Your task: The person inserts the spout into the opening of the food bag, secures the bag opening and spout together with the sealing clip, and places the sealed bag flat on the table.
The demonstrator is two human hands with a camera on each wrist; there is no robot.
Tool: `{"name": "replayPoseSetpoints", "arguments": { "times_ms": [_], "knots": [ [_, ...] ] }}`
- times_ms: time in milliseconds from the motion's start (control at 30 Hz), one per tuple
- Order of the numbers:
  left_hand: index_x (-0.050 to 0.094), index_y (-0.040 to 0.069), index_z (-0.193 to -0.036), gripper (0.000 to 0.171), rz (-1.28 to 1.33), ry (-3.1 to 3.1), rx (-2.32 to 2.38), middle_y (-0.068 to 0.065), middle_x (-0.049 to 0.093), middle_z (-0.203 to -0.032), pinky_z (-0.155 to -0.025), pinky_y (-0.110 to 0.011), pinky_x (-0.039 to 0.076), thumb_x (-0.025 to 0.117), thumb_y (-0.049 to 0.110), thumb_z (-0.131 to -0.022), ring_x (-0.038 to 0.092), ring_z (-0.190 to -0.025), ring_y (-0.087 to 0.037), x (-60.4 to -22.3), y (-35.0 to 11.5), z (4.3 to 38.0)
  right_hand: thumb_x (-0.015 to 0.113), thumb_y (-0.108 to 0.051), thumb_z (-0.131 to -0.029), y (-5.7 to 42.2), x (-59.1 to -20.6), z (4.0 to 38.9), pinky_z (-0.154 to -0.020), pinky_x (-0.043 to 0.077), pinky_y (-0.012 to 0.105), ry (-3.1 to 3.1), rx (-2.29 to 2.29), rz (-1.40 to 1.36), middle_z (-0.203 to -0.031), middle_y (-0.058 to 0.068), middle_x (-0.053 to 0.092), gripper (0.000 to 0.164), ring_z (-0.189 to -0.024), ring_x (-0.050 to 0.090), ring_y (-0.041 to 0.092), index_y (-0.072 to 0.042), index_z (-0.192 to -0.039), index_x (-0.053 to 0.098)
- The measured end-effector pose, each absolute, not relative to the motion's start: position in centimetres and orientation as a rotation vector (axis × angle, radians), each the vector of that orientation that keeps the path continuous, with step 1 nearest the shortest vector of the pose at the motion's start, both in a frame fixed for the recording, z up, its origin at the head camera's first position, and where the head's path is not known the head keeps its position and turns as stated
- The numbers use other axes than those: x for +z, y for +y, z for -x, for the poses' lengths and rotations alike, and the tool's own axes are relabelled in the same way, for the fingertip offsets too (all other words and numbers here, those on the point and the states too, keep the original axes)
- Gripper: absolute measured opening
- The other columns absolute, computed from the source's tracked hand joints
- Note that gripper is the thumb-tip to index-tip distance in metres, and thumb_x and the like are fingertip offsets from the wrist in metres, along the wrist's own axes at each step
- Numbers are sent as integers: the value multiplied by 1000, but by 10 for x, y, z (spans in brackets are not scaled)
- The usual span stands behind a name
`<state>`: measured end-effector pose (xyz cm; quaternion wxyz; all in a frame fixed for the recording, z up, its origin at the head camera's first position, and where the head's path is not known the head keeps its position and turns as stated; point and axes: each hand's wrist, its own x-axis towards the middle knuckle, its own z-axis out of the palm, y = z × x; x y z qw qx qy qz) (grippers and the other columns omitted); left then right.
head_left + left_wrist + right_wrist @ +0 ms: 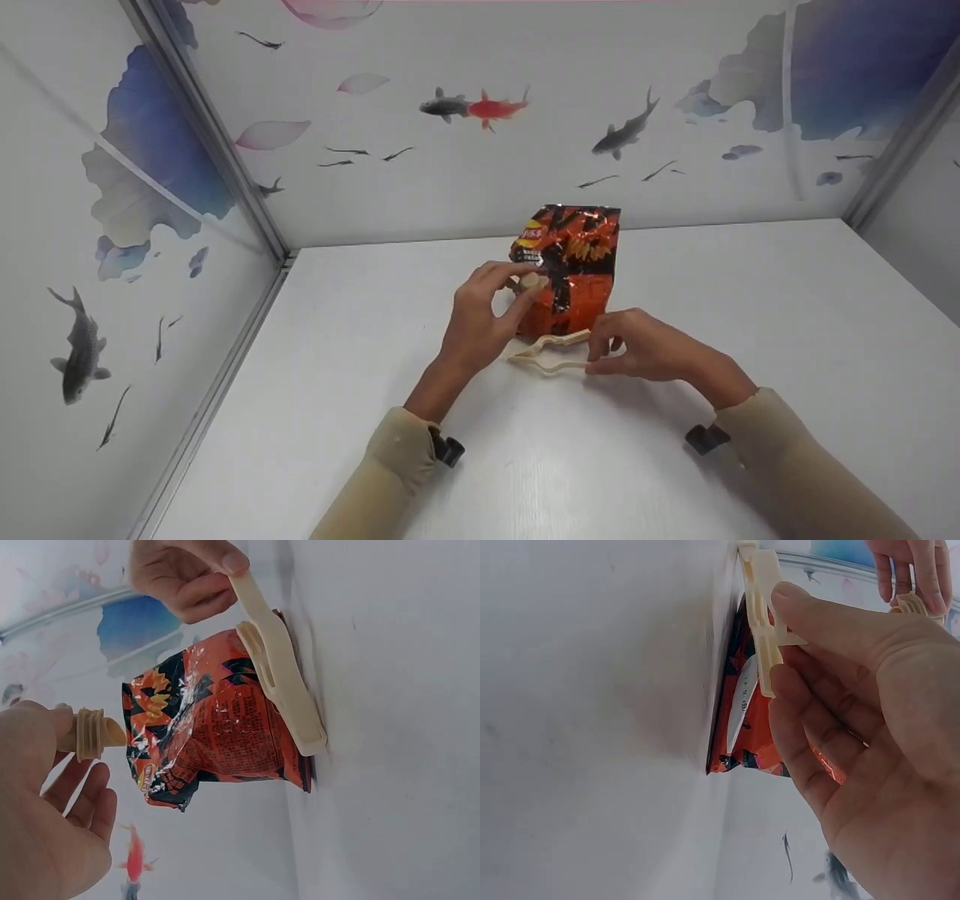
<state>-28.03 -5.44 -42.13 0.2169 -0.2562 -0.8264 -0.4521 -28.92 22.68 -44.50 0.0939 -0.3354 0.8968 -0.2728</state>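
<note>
A red and black chip bag (pixel 585 292) stands upright on the white table. In front of its bottom edge my right hand (pixel 637 345) pinches a cream plastic bag clip (pixel 555 340), whose two arms are spread in a narrow V pointing left. The right wrist view shows the thumb and fingertips on the ends of the clip (pixel 761 622). My left hand (pixel 484 307) is raised beside the bag's left side. Between its thumb and fingers it holds a small cream threaded spout (pixel 91 735) with a slanted tip, close to the bag in the left wrist view.
Behind the table rises a white wall (pixel 465 187) printed with fish and petals. A side panel (pixel 187 285) with a metal corner post (pixel 217 142) bounds the left. Another panel (pixel 922 187) stands at the right. Each wrist wears a small black camera (pixel 450 451).
</note>
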Motion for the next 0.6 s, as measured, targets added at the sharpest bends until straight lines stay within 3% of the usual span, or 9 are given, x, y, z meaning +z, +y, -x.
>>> {"name": "replayPoseSetpoints", "arguments": {
  "times_ms": [233, 600],
  "knots": [
    [73, 21, -134, 32, 725, -2251, -1266, 1, 73, -125, -100, -23, 60, 75, 31, -104, 68, -115, -9, -422, -55, 282, 88, -28, -93, 227, -450, 290, -77, 59, 26, 2642, -737, 929, -90, -14, 73, 7, -88, 64, 13, -28, -95, 82],
    [72, 18, -135, 33, 699, -2269, -1267, -1, 73, -127, -99, -24, 62, 76, 28, -104, 70, -115, -10, -423, -57, 283, 89, -27, -92, 225, -455, 288, -74, 58, 27, 2650, -656, 820, -84, -12, 72, 8, -80, 63, 12, -28, -94, 81]
  ]
}}
